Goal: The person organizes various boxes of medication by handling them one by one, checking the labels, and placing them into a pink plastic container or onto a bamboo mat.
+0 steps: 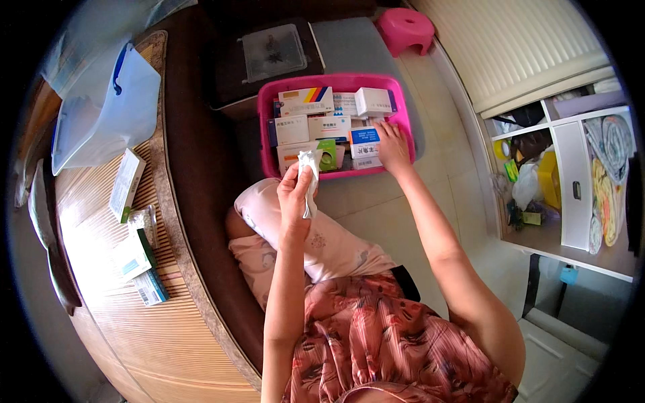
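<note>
A crumpled white cloth or tissue (311, 163) is pinched in my left hand (295, 194), upright above the near left part of a pink plastic basket (336, 78). Medicine boxes fill the basket in rows, among them a white carton with coloured stripes (305, 102), a green and white box (327, 154) and a blue and orange box (364, 135). My right hand (391, 146) reaches into the basket's right side, its fingers spread beside the blue and orange box. Its fingertips lie near a white box (372, 102); whether they touch anything is not plain.
On the bamboo mat (201, 347) at left stand a translucent plastic bin (126, 101), several medicine boxes (127, 184) and a small clear bag (144, 221). A pink stool (407, 30) is beyond the basket. An open cabinet (569, 186) with shelves is at right.
</note>
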A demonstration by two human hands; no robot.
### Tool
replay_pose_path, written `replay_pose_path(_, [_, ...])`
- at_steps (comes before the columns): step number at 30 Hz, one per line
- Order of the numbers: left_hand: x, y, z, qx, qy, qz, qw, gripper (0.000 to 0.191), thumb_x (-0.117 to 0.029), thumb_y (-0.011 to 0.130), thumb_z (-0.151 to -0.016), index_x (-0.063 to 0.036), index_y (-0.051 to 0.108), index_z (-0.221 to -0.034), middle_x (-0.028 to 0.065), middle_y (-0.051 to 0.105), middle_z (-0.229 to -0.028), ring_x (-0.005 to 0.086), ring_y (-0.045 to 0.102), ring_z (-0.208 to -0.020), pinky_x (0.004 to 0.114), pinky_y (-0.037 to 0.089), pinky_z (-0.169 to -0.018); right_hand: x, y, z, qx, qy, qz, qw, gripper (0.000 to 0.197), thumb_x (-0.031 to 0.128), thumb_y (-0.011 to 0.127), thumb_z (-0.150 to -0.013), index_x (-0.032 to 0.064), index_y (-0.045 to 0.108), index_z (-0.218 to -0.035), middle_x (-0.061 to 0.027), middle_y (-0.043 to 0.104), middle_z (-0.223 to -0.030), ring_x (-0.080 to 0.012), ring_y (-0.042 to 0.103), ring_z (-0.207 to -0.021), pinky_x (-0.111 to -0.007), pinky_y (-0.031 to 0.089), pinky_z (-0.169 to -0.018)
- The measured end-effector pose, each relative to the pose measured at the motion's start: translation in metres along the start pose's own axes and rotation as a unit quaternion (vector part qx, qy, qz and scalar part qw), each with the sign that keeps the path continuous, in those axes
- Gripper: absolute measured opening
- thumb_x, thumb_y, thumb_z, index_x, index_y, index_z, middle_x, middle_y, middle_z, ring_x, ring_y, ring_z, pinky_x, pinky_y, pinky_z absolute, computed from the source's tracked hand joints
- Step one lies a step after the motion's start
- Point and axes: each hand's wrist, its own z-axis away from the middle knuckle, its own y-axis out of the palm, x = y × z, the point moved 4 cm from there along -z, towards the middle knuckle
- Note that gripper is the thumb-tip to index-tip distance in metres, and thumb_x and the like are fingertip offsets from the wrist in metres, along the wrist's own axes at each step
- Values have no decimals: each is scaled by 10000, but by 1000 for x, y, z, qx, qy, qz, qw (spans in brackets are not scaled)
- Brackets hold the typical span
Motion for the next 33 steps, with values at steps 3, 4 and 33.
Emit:
replay_pose_path(3, [-2, -2, 3, 3, 8, 3, 1000, 189, -190, 636, -942, -60, 659, -1077, -27, 608, -794, 48, 506, -636, 199, 393, -548, -1, -7, -5, 40, 7, 0, 999, 580, 89, 730, -705, 95, 560, -1260, -84, 535, -1254, -302, 477, -1174, -449, 382, -994])
replay_pose_path(4, [-3, -3, 5, 2, 13, 3, 1000, 189, -190, 636, -942, -60, 659, -1077, -27, 608, -794, 48, 506, -636, 199, 393, -548, 1, -10, -8, 38, 3, -2, 999, 580, 89, 730, -705, 95, 560, -1260, -84, 535, -1254, -302, 477, -1174, -449, 382, -994])
replay_pose_path(33, [-29, -33, 47, 6, 80, 74, 994, 288, -212, 673, -918, -44, 638, -1151, -37, 645, -965, 30, 562, -804, 193, 452, -702, 202, -92, 10, 17, -187, -388, 902, 254, 55, 551, -930, 30, 609, -1176, -155, 656, -1069, -267, 653, -943, -344, 515, -796])
